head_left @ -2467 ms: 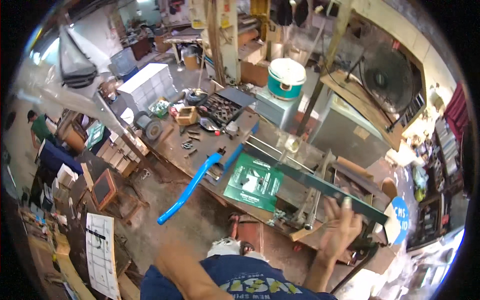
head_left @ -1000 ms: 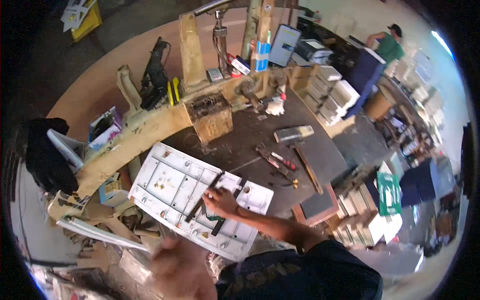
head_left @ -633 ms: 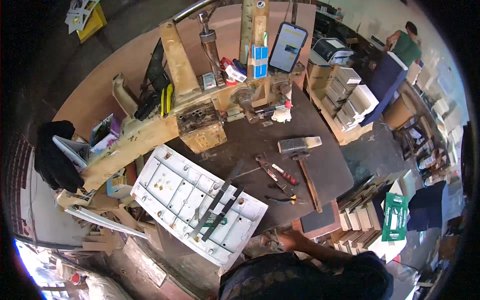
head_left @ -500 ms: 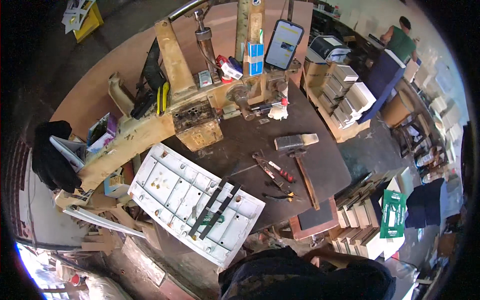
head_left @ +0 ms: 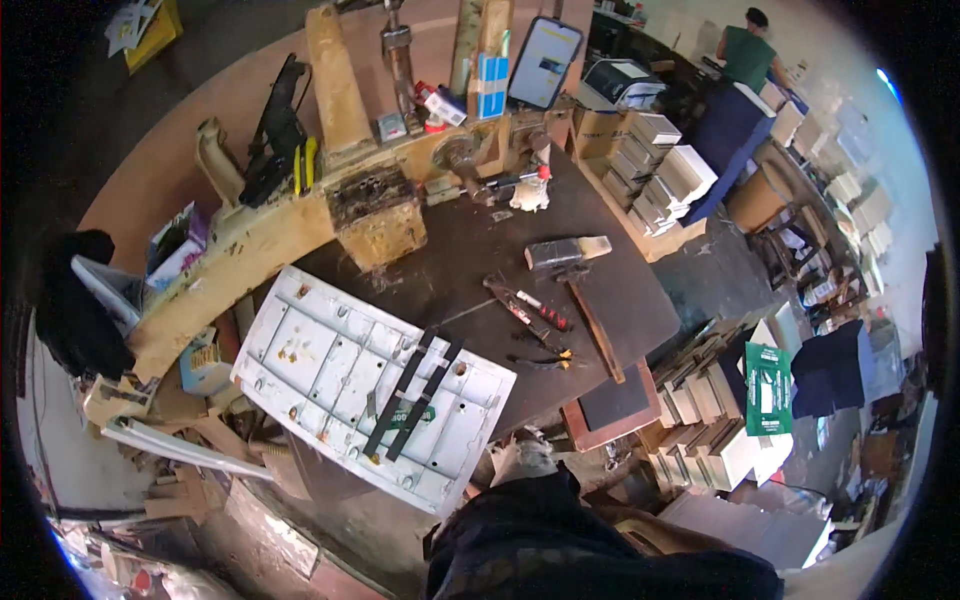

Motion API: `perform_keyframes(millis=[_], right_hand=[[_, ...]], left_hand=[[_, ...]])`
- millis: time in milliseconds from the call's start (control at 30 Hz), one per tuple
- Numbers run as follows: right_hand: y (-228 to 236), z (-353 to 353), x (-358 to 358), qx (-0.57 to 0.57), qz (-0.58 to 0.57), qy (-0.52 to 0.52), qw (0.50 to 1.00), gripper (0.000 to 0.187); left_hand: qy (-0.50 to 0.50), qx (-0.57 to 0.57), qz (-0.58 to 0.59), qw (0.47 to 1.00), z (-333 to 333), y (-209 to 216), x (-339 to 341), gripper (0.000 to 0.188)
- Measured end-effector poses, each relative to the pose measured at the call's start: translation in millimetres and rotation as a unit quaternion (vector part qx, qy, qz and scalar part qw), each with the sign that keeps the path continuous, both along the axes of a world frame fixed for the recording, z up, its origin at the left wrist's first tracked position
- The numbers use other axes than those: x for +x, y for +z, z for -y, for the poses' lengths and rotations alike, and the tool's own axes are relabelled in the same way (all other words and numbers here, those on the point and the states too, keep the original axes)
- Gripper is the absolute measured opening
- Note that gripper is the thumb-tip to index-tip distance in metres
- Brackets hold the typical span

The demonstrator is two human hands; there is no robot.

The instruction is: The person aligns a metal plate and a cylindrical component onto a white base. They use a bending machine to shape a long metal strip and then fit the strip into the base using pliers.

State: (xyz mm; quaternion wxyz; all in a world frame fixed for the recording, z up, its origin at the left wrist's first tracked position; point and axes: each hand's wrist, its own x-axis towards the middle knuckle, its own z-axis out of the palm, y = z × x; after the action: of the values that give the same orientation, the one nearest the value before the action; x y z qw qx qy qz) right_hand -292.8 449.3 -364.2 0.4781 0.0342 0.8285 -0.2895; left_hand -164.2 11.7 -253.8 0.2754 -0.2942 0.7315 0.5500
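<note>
Neither of my hands shows; dark clothing [head_left: 560,545] fills the bottom middle, with a brownish strip beside it that may be part of my forearm. In front of it, tilted on the bench, lies a white ribbed panel [head_left: 330,360] with holes. Two black strips [head_left: 405,395] lie side by side across its right half, over a small green label. Right of the panel, on the dark bench top [head_left: 460,310], are pliers [head_left: 520,310], a red-and-black handled tool [head_left: 545,312] and a wooden-handled hammer [head_left: 597,330]. A thick block-like piece [head_left: 567,253] rests at the hammer's head.
A wooden beam [head_left: 240,250] with a metal block [head_left: 375,215] runs behind the panel. A phone [head_left: 545,62] stands upright at the back. Stacked pale boxes [head_left: 650,165] and a green packet [head_left: 768,390] are to the right. A person [head_left: 750,55] works far right.
The view has shifted, so the bench things sit a little further left and higher. The dark clothing has changed shape, and the hand glimpsed beside it no longer shows. The panel and tools keep their places.
</note>
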Motion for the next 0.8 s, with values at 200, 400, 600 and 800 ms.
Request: perform_keyframes(millis=[200,400,600,800], right_hand=[[53.4,15.9,-75.8,-0.046,0.008,0.098,0.994,0.015],[252.7,95.2,-308.9,-0.261,-0.448,-0.077,0.851,0.014],[316.5,105.6,-500.6,-0.283,-0.673,-0.196,0.655,0.062],[323.4,132.2,-554.3,-0.336,-0.650,-0.125,0.670,0.050]], left_hand=[[0.027,0.005,0.008,1.000,-8.9,3.9,8.9,0.027],[0.072,-0.005,0.043,0.996,-36.4,5.6,7.6,0.025],[0.117,-0.006,0.079,0.990,-66.6,3.8,-3.5,0.023],[0.188,-0.001,0.098,0.977,-92.9,8.7,25.5,0.021]])
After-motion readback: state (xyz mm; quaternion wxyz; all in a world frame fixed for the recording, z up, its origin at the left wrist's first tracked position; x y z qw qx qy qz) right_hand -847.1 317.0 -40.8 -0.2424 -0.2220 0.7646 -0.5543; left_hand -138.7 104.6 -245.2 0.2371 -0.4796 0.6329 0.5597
